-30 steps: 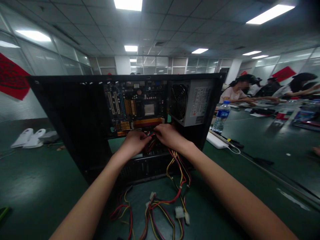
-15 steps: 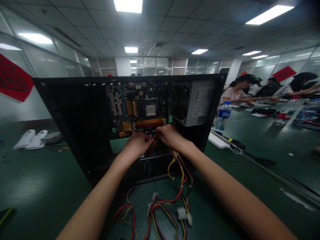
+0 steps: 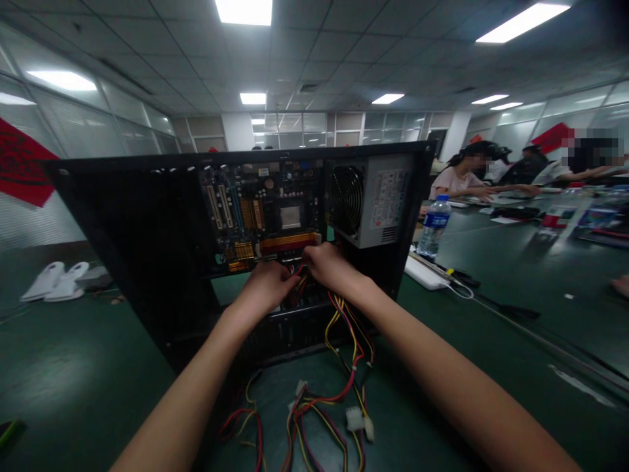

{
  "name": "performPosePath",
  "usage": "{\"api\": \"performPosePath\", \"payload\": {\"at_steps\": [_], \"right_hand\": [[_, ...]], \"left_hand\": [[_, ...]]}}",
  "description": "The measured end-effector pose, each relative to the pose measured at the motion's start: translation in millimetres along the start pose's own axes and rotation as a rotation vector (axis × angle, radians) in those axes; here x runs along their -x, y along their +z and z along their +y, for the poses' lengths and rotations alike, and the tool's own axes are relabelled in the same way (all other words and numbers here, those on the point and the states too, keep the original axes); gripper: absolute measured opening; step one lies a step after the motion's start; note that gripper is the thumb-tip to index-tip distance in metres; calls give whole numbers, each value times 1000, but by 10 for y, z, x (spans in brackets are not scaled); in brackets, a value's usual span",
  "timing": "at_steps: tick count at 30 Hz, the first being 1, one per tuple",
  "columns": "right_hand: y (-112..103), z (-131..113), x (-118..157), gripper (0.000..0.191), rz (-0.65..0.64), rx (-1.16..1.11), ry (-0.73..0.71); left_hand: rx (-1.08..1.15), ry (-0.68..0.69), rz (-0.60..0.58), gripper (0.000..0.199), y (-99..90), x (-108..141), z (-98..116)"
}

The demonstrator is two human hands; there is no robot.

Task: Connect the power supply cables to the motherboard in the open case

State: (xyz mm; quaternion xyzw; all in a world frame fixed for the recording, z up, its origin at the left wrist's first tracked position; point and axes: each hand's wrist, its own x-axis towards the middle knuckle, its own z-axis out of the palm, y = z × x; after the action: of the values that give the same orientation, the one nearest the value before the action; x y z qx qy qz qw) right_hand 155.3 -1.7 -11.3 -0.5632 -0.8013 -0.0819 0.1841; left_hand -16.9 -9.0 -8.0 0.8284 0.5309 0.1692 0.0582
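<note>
An open black computer case (image 3: pixel 122 262) stands on the table in front of me, its motherboard (image 3: pixel 246 177) showing inside. A grey power supply (image 3: pixel 390 200) with a round fan grille sits at its upper right. Both hands reach to the lower edge of the board. My left hand (image 3: pixel 268 285) is closed with the fingers pinched at thin coloured wires (image 3: pixel 296 269). Close by on the right, my right hand (image 3: pixel 328 263) is curled over the same wires, its fingertips partly hidden. Red, yellow and black power cables (image 3: pixel 344 328) hang out below it onto the table.
White plug connectors (image 3: pixel 354 418) lie on the green table (image 3: pixel 73 367) near me. To the right are a water bottle (image 3: pixel 435 226), a white power bank-like block (image 3: pixel 425 272) and cords. White slipper-shaped items (image 3: pixel 63 282) lie left. Other people (image 3: pixel 469 174) sit at the far right.
The view has shifted slightly, so the case appears a little further left. Both hands keep nearly the same place at the wires.
</note>
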Motion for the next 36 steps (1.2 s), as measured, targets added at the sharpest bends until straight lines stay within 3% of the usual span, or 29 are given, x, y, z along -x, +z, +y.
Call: {"api": "performPosePath", "payload": {"at_steps": [10, 36], "right_hand": [[-15, -77, 0, 29, -48, 20, 78], [30, -28, -3, 29, -24, -32, 93]], "left_hand": [[-32, 0, 13, 35, 42, -37, -30], [-96, -11, -4, 31, 32, 2, 31]]}}
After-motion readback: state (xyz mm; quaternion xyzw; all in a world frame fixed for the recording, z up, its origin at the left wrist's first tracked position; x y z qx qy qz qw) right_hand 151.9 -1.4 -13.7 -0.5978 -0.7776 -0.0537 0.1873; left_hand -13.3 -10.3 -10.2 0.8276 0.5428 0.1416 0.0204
